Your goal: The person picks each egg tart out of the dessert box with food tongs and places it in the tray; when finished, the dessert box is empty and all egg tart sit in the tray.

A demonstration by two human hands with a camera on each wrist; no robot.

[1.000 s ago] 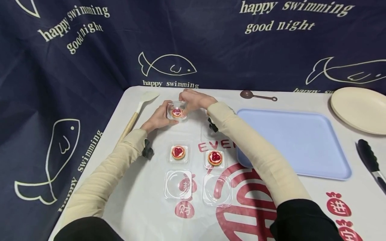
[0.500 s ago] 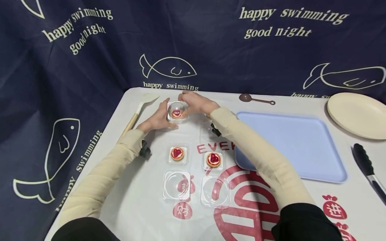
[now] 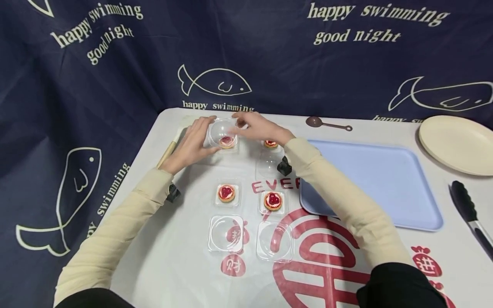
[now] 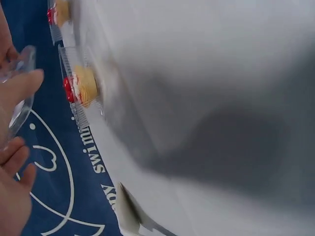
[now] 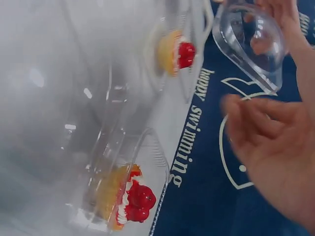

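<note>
- Holding a clear plastic cover (image 3: 220, 129) by its edge, the left grip (image 3: 190, 143), which is a bare hand, has its thumb and fingers bent around the plastic.
- The cover is raised and tilted above the far left tart (image 3: 227, 143); in the left wrist view, this tart sits in its clear tray (image 4: 67, 59), apart from the cover.
- The right grip (image 3: 259, 127) is just beside the cover, with fingers loosely bent and nothing pinched between them; its fingertips are a little blurred.
- The far right tart (image 3: 271, 144) sits behind the right wrist, in clear plastic, with a clear domed part (image 3: 267, 164) in front of it.
- Closer to the person, the near left tart (image 3: 226, 193) and the near right tart (image 3: 273, 201) each sit in clear plastic, and before each one lies a clear square part, the left one (image 3: 226, 233) and the right one (image 3: 274, 240).
- Beside the left grip lies a spatula (image 3: 167, 153) with a wooden handle, partly covered by the hand.
- On the right part of the table (image 3: 173, 252) are a brown spoon (image 3: 313, 122), a blue tray (image 3: 373, 184), a cream plate (image 3: 458, 145) and black tongs (image 3: 464, 200).
</note>
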